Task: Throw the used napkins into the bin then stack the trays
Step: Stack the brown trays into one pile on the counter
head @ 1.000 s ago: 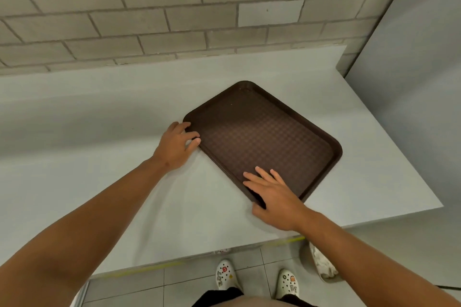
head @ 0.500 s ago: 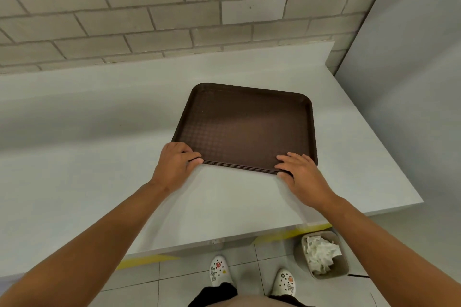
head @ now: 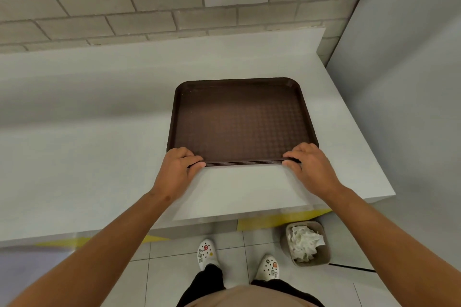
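Stacked dark brown plastic trays (head: 239,119) sit square on the pale grey desk (head: 87,157); my left hand (head: 178,172) and right hand (head: 309,169) each pinch a near corner, I'd say to align the edges. Crumpled white napkins (head: 304,242) already fill the small taupe bin (head: 324,255) on the floor

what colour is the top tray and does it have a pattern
Dark brown tray with a fine woven-looking grid texture, seen in the head view.
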{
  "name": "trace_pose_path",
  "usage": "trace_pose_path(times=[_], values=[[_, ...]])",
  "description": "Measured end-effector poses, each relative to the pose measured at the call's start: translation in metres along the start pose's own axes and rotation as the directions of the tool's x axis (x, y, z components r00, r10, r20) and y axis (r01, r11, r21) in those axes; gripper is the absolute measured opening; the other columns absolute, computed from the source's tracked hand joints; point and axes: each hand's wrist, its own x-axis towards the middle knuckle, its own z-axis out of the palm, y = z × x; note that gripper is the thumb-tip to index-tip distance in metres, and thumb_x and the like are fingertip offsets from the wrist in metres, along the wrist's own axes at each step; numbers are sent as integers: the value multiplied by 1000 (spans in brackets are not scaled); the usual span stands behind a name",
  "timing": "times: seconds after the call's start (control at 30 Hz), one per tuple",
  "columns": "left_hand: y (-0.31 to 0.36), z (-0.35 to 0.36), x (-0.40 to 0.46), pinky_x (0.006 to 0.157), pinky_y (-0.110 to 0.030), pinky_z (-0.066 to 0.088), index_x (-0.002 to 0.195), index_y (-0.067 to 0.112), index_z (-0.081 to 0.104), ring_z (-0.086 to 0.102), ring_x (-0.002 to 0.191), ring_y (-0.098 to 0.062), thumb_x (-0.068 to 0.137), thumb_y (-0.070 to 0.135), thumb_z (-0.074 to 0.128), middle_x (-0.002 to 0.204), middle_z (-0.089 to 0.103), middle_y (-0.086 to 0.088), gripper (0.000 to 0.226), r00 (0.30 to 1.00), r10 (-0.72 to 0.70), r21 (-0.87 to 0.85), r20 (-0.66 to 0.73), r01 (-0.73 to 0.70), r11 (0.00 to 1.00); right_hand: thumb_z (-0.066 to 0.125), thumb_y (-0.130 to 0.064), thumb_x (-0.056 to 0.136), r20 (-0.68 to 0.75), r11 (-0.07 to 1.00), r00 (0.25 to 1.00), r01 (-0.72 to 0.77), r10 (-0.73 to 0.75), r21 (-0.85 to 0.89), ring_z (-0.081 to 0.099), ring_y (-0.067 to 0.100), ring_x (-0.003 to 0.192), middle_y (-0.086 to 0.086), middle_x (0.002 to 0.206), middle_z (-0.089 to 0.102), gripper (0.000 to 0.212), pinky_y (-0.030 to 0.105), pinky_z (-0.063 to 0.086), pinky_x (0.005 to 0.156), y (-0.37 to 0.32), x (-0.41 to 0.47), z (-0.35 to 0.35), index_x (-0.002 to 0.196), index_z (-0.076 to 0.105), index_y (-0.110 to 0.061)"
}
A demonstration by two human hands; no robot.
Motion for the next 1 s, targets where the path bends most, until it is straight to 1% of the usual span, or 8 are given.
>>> trace_pose_path(times=[0.1, 0.23, 0.3, 0.37, 0.47, 0.77, 0.9, 1.0], values=[[14, 6, -9, 79, -30, 45, 103, 18, 79, 55, 85, -18, 89, 26, 72, 91, 68, 2, 17, 1000, -6, -3, -10, 6, 1000, 73, -27, 91, -5, 1000, 1000, 28, -28, 0, 55, 20, 89, 1, 99, 67, 21, 30, 45, 79, 12, -10, -5, 108, 77, -16], [33, 13, -19, 79, -34, 48, 103, 18, 79, 55, 85, -16, 93, 32, 68, 92, 68, 3, 21, 1000, -20, -13, -19, 20, 1000, 74, -27, 90, -14, 999, 999, 48, -47, 18, 55, 19, 87, -1, 98, 67, 21, 31, 46, 77, 27, -23, -10, 107, 78, -17], [45, 17, -23, 79, -31, 46, 103, 18, 79, 55, 85, -15, 94, 40, 60, 92, 68, 3, 30, 999, -21, -15, -31, 21, 1000, 74, -28, 90, -20, 999, 999, 49, -48, 23, 53, 18, 87, -2, 98, 66, 21, 30, 44, 78, 36, -30, -14, 108, 77, -17], [56, 22, -25, 80, -28, 42, 102, 17, 79, 53, 85, -13, 93, 40, 58, 91, 68, 3, 32, 999, -19, -13, -51, 18, 1000, 74, -28, 90, -28, 998, 998, 52, -51, 20, 53, 18, 87, -1, 98, 66, 22, 29, 43, 78, 44, -35, -16, 108, 78, -17], [70, 31, -27, 79, -29, 42, 103, 18, 79, 50, 86, -12, 94, 44, 53, 90, 67, 4, 37, 998, -12, -14, -63, 11, 1000, 74, -29, 90, -34, 999, 998, 49, -49, 19, 53, 17, 87, -2, 99, 65, 22, 29, 42, 79, 56, -43, -22, 109, 77, -17], [108, 48, -36, 81, -28, 38, 102, 19, 77, 47, 87, -11, 94, 41, 56, 90, 62, 6, 32, 996, 0, -45, -92, -4, 999, 75, -30, 88, -53, 999, 998, 40, -39, 19, 44, 8, 88, -5, 97, 62, 24, 25, 40, 81, 84, -67, -37, 110, 77, -18], [120, 48, -40, 84, -30, 40, 103, 22, 75, 47, 91, -9, 93, 43, 57, 92, 60, 10, 30, 998, -25, -68, -65, 21, 997, 71, -33, 91, -30, 997, 1000, 9, -6, 80, 53, 11, 94, -8, 102, 62, 25, 24, 42, 84, 88, -77, -45, 112, 76, -19], [123, 41, -35, 89, -33, 43, 102, 21, 74, 52, 98, -11, 92, 40, 60, 95, 61, 10, 25, 994, -42, -120, -100, 30, 992, 71, -28, 92, -102, 984, 992, -57, 76, 170, 54, 13, 109, -6, 115, 61, 22, 28, 45, 90, 89, -78, -51, 111, 75, -18]])
